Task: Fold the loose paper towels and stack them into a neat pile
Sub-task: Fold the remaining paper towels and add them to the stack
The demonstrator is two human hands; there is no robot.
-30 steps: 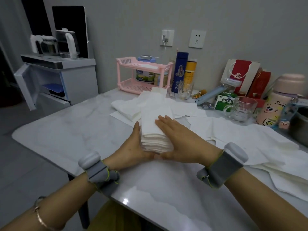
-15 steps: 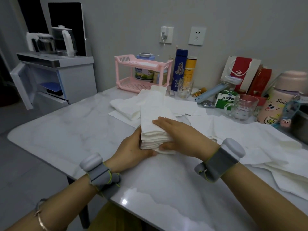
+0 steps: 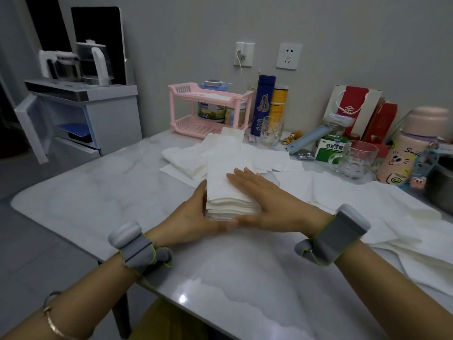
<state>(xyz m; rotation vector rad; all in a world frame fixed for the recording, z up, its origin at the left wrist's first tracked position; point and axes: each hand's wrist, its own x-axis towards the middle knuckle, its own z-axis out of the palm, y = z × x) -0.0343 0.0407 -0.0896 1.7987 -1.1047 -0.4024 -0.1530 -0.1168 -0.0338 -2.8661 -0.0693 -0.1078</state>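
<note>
A thick pile of folded white paper towels lies lengthwise on the marble table. My left hand presses flat against the pile's left side, its thumb by the near end. My right hand lies on the top sheet and right edge with straight fingers, and its thumb meets the left thumb at the near end. Loose unfolded towels spread over the table to the right. More loose towels are heaped just behind the pile.
Along the wall stand a pink two-tier rack, a blue flask, a small glass, a glass mug, a green box and a pink bottle. A metal pot sits far right. Off the table's left stands a white cabinet.
My right hand, curled around the pile's near end half a second ago, now lies flat on top. The pile has settled level between both hands.
</note>
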